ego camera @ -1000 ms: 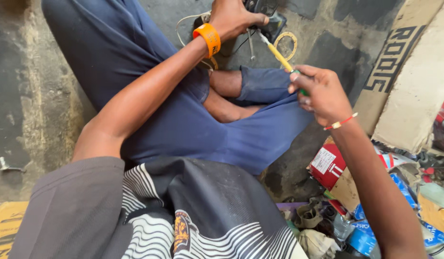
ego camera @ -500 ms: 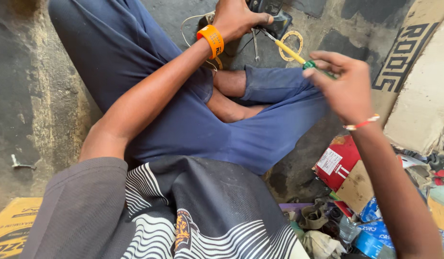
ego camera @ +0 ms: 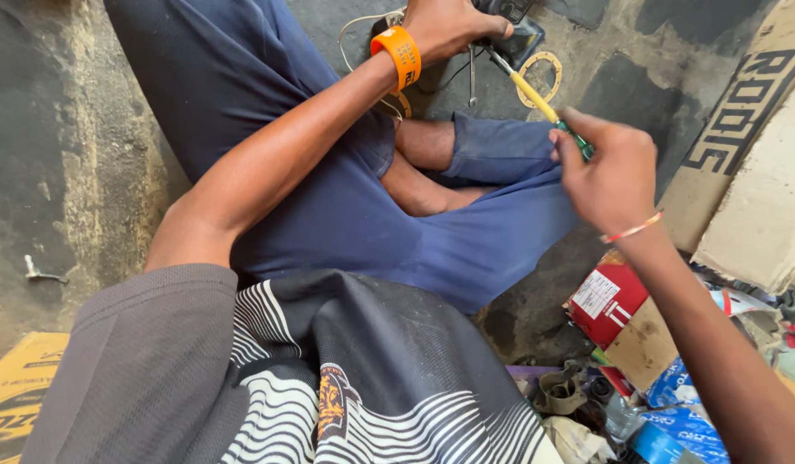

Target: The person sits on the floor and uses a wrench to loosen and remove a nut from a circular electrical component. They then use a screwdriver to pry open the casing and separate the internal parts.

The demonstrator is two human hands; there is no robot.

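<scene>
Head view: left hand (ego camera: pixel 449 26), orange wristband, clamps down on a dark device (ego camera: pixel 511 24) on the floor at far edge; device mostly cut off by frame, kind hard to tell. Right hand (ego camera: pixel 610 172) pinches green grip of a yellow-shafted screwdriver (ego camera: pixel 535 94), tip angled far-left into device, contact pt hidden under thumb. Yellowish ring gasket (ego camera: pixel 543 79) just right of shaft. Red box (ego camera: pixel 605 301) near right, w/ blurry clutter.

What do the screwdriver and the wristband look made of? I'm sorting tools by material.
The screwdriver in the right hand: a glossy yellow and green handle, probably plastic, with a thin grey shaft, likely steel. The orange wristband above the left hand: a smooth, matte, uniform strip, perhaps silicone or rubber, though the look leaves it open.
</scene>
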